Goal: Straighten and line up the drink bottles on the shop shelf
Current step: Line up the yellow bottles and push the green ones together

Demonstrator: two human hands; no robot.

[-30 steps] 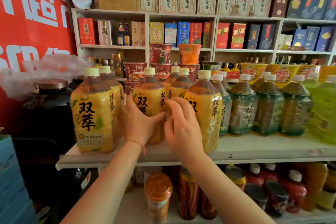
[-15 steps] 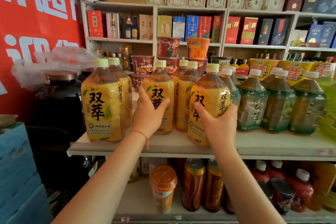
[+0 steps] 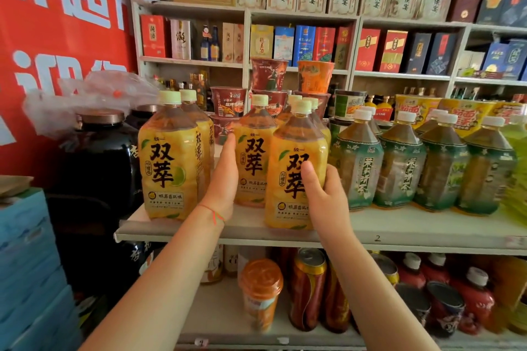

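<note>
Several yellow-labelled tea bottles stand at the left end of the white shelf board (image 3: 399,232). My right hand (image 3: 323,199) grips the front right yellow bottle (image 3: 295,151), thumb on its label and fingers round its right side. That bottle stands nearest the shelf's front edge, label facing me. My left hand (image 3: 224,179) lies with straight fingers against the left side of the middle yellow bottle (image 3: 253,157). Another yellow bottle (image 3: 168,162) stands apart at the left. A row of green tea bottles (image 3: 399,162) runs to the right.
Instant noodle cups (image 3: 269,74) are stacked behind the bottles. A dark jar (image 3: 99,162) stands left of the shelf, with blue crates (image 3: 28,265) below it. Cans (image 3: 308,288), a cup (image 3: 261,293) and red bottles fill the lower shelf. Boxed goods line the back shelves.
My right hand left the middle bottle and took hold of the front right one, whose label now faces me. My left hand slid from the bottle's front to its left side.
</note>
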